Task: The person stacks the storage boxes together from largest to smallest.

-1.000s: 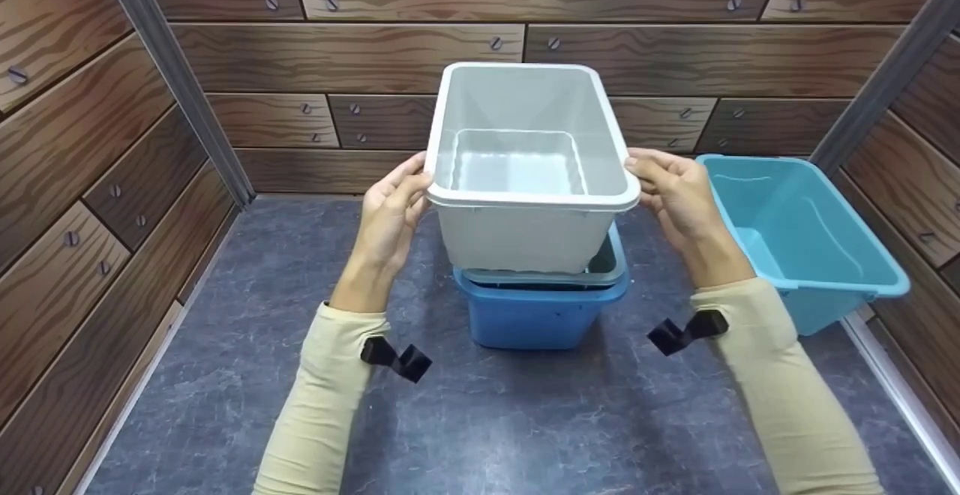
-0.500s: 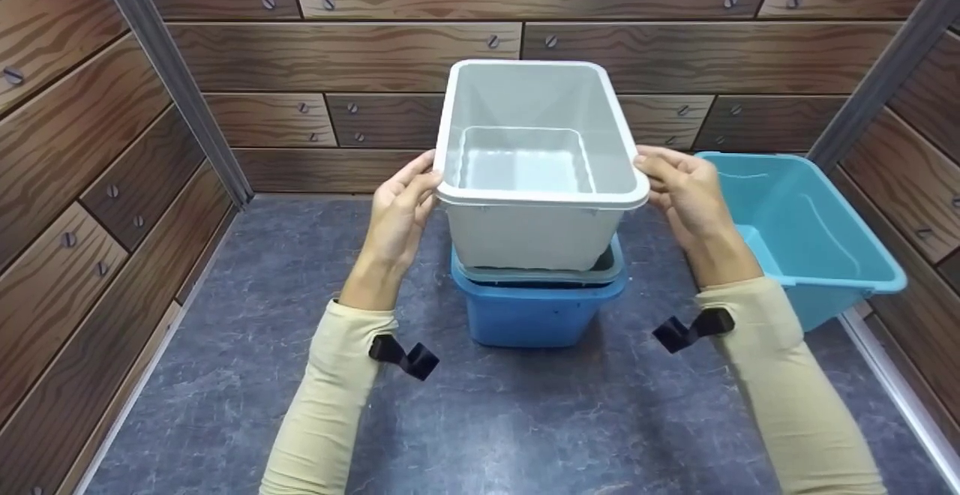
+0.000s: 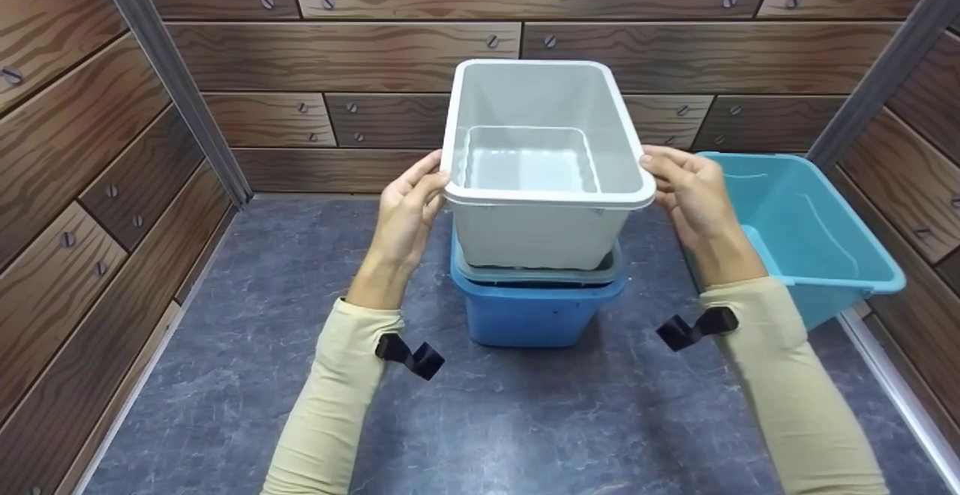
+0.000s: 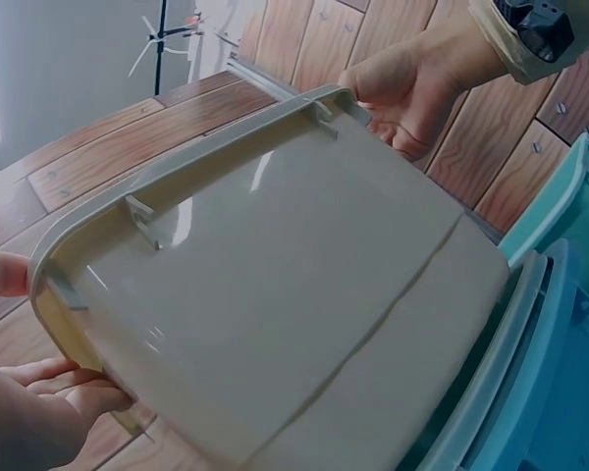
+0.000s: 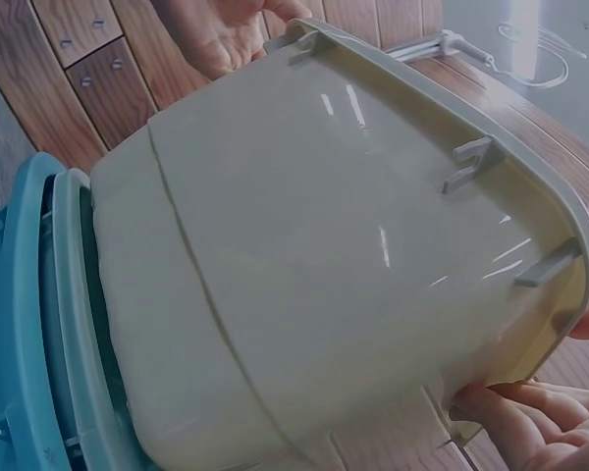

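Observation:
A pale grey plastic bin [image 3: 540,236] with a white rim is held up between both hands, its hollow inside facing up. My left hand [image 3: 405,217] pinches its left rim near the front corner, thumb on top and fingers beneath. At the opposite front corner my right hand [image 3: 694,202] grips the rim the same way. Under it stands a blue bin [image 3: 532,319] with a translucent grey-green bin [image 3: 487,274] nested inside, its rim showing just above the blue one. In the left wrist view the grey bin's base overlaps the opening of the nested bins.
A turquoise bin [image 3: 810,217] stands at the right by the side wall. Wood-print panels [image 3: 337,56] enclose the back and both sides. The dark marbled floor [image 3: 300,345] spreads around the stack.
The grey bin has shifted slightly to the right, with both hands moving along with it. The blue bin, the nested bin and the turquoise bin stay in place.

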Tool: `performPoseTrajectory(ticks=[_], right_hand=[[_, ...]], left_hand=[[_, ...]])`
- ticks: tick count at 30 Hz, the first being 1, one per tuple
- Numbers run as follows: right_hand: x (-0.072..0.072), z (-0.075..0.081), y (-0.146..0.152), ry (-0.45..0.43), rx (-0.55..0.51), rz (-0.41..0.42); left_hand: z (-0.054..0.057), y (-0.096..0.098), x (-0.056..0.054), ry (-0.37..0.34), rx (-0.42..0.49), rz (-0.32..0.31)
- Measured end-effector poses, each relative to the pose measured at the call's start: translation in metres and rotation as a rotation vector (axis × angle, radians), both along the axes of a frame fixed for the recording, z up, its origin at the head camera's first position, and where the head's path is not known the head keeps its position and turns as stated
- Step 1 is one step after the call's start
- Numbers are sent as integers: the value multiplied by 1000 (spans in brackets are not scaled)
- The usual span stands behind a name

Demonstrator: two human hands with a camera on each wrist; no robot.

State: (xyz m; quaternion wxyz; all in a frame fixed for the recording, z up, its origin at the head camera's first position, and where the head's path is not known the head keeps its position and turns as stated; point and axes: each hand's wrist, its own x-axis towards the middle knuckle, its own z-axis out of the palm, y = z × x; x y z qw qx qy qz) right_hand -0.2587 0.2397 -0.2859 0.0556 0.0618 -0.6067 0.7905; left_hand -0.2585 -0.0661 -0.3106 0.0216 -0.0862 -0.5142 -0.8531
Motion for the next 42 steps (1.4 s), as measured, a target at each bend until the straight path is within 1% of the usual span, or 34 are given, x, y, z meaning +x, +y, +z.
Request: performPoseTrajectory(ticks=[9,16,23,28,33,39,42], right_hand=[[-3,-3,4,-7,2,-2],[-5,-4,5,-7,2,-6],[-8,-6,6,-4,-5,-11],[-8,-10,7,-12,21,-16],[-9,-15,7,-27,39,-19],[-10,-20,8,-43,32,-17],[-11,-23,8,-43,20,-8]], left_hand=[[-3,3,-3,-4,5,-9],[-7,5,-8,4,11,-8],[-10,6,-8,11,10,-16],[-14,7,-7,21,10,-14],[-20,8,-8,10,7,-13],[-23,8,-9,-1,0,-31],[-25,8,-9,-4,2,-30]])
